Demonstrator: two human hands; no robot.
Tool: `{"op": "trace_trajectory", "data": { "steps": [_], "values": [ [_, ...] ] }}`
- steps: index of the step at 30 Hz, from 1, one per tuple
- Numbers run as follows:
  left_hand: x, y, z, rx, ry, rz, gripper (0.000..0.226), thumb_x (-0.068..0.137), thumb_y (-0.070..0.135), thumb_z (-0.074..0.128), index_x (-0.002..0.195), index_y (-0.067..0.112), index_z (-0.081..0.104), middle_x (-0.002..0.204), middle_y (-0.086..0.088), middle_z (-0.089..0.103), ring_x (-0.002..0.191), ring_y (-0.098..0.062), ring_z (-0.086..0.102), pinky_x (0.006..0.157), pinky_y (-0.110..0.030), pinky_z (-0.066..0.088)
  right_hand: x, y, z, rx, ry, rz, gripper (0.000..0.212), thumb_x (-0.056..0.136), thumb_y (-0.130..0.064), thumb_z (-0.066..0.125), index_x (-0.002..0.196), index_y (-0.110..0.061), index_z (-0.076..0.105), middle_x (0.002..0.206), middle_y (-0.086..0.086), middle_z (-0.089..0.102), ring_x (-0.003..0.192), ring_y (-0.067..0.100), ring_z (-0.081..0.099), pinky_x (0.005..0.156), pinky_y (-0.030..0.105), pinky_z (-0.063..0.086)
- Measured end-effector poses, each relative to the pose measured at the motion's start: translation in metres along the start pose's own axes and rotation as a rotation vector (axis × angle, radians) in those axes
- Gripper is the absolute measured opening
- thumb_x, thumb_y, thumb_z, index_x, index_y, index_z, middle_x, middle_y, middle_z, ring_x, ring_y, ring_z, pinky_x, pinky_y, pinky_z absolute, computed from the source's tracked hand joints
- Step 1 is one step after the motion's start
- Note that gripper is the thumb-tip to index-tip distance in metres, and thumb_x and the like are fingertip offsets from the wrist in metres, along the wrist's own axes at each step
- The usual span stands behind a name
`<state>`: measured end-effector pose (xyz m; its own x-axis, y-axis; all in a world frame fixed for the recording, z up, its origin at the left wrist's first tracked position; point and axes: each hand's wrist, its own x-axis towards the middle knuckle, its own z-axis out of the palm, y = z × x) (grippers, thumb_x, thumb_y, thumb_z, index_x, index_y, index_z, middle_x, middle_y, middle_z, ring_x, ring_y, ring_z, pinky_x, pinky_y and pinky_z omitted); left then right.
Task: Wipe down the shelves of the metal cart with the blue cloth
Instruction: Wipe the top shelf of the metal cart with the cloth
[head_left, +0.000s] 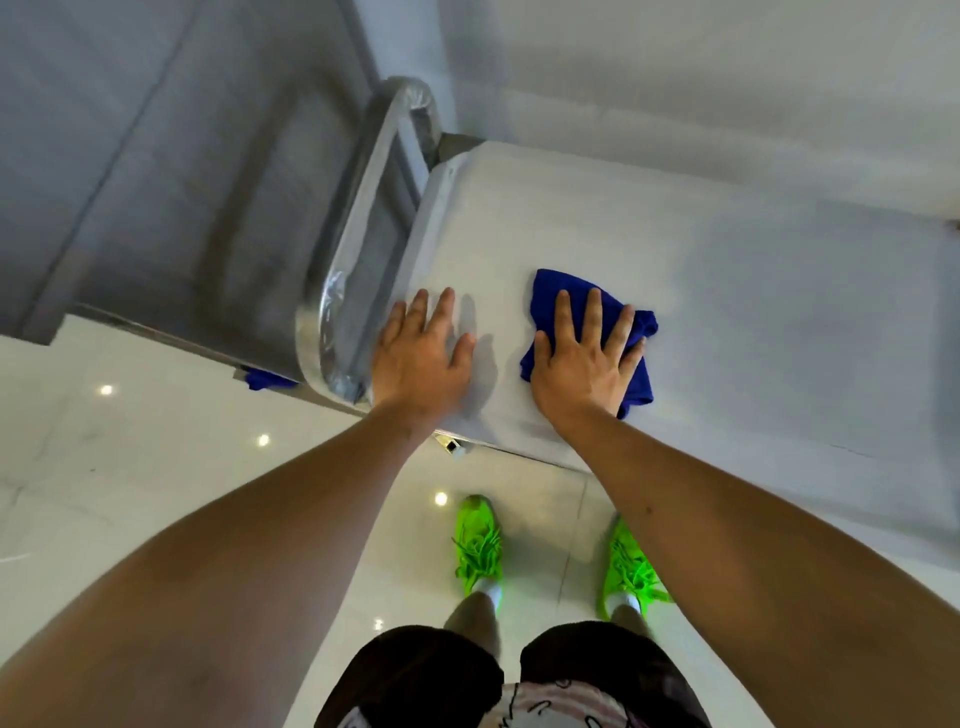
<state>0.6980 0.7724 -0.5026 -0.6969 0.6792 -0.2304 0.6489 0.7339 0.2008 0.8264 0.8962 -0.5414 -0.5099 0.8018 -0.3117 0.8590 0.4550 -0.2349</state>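
Head view. The step in hand is wiping the top shelf (701, 291) of the metal cart (363, 218). To do it well, keep the right hand (582, 358) flat, fingers spread and straight, with even downward pressure across the blue cloth (550, 291). Work in overlapping passes from the handle end toward the far end, so that no strip is missed. Refold the cloth when it bunches, since a crumpled wad cleans only a narrow track. The left hand (421, 353) rests palm-down on the bare shelf just beside the handle (337, 312), fingers extended and holding nothing. In that position it should steady the cart against rolling.

The blue cloth lies on the top shelf near its front-left corner, pinned under the right palm. It is deep blue, soft and loosely folded, with edges protruding beyond the fingers and below the wrist. The shelf surface appears pale, smooth and matte. Lower shelves are hidden from this angle.
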Motion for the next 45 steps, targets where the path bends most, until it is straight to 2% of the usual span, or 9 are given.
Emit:
{"op": "trace_trajectory", "data": {
  "steps": [5,8,12,14,17,19,27,34,45],
  "values": [
    [0.001,-0.026,-0.016,-0.136,0.034,-0.037,0.065,0.103,0.057,0.027,0.16,0.03,0.011,0.168,-0.005,0.012,0.154,-0.026,0.008,0.123,-0.049,0.015,-0.013,-0.064,0.02,-0.016,-0.007,-0.123,0.059,0.104,-0.055,0.013,0.159,-0.036,0.001,0.169,0.0,-0.003,0.15,0.038,-0.019,0.118,0.06,-0.012],
    [0.011,-0.033,-0.02,-0.154,0.029,-0.047,0.063,0.102,0.059,0.023,0.159,0.036,0.008,0.169,0.0,0.009,0.154,-0.023,0.004,0.124,-0.05,0.01,-0.031,-0.093,0.032,-0.022,-0.03,-0.211,0.068,0.101,-0.056,0.027,0.159,-0.036,-0.001,0.168,0.001,-0.003,0.149,0.038,-0.02,0.117,0.061,-0.012],
    [0.011,-0.032,-0.023,-0.155,0.038,-0.03,0.062,0.102,0.059,0.023,0.159,0.038,0.01,0.168,0.001,0.011,0.154,-0.024,0.004,0.124,-0.049,0.009,-0.063,-0.11,0.045,-0.038,-0.042,-0.293,0.095,0.094,-0.055,0.044,0.145,-0.028,-0.032,0.168,0.004,-0.004,0.147,0.04,-0.023,0.116,0.064,-0.01],
    [0.007,-0.027,-0.021,-0.132,0.016,-0.015,0.063,0.102,0.06,0.023,0.159,0.037,0.01,0.169,0.0,0.01,0.154,-0.025,0.004,0.124,-0.05,0.011,-0.068,-0.102,0.044,-0.054,-0.049,-0.345,0.092,0.095,-0.053,0.042,0.148,-0.027,-0.028,0.168,0.004,-0.003,0.149,0.04,-0.02,0.117,0.064,-0.006],
    [0.003,-0.014,-0.017,-0.118,-0.007,0.007,0.064,0.102,0.061,0.023,0.16,0.036,0.009,0.169,0.0,0.008,0.154,-0.025,0.004,0.124,-0.046,0.008,-0.066,-0.075,0.037,-0.063,-0.051,-0.452,0.073,0.101,-0.051,0.035,0.159,-0.028,-0.003,0.168,0.001,0.002,0.151,0.036,-0.012,0.119,0.061,0.0],
    [0.0,-0.002,-0.014,-0.095,-0.021,0.034,0.064,0.102,0.061,0.023,0.16,0.036,0.009,0.169,0.0,0.007,0.155,-0.024,0.002,0.123,-0.042,0.004,-0.065,-0.053,0.033,-0.042,-0.039,-0.458,0.066,0.103,-0.05,0.03,0.16,-0.03,0.003,0.168,-0.002,0.006,0.152,0.033,-0.011,0.12,0.059,0.001],
    [-0.015,0.076,0.007,-0.02,-0.04,0.168,0.064,0.102,0.059,0.025,0.159,0.031,0.016,0.168,-0.005,0.015,0.154,-0.028,0.007,0.123,-0.044,0.012,-0.068,0.056,0.008,-0.031,-0.011,-0.283,0.056,0.105,-0.051,0.016,0.158,-0.037,0.008,0.168,-0.004,0.007,0.152,0.03,-0.009,0.121,0.056,-0.003],
    [-0.042,0.165,0.042,0.02,-0.109,0.282,0.066,0.102,0.058,0.028,0.16,0.028,0.017,0.167,-0.007,0.016,0.153,-0.029,0.01,0.122,-0.043,0.015,-0.073,0.187,-0.022,-0.047,0.006,-0.059,0.058,0.103,-0.054,0.01,0.158,-0.038,0.0,0.168,-0.004,-0.002,0.152,0.029,-0.013,0.121,0.056,-0.004],
    [-0.092,0.269,0.091,0.064,-0.18,0.362,0.067,0.102,0.058,0.029,0.16,0.027,0.014,0.168,-0.007,0.013,0.154,-0.028,0.009,0.123,-0.041,0.013,-0.091,0.344,-0.052,0.002,0.064,0.263,0.06,0.101,-0.056,0.01,0.157,-0.039,-0.004,0.168,-0.005,-0.003,0.152,0.032,-0.012,0.121,0.056,-0.002]
  ]
}}
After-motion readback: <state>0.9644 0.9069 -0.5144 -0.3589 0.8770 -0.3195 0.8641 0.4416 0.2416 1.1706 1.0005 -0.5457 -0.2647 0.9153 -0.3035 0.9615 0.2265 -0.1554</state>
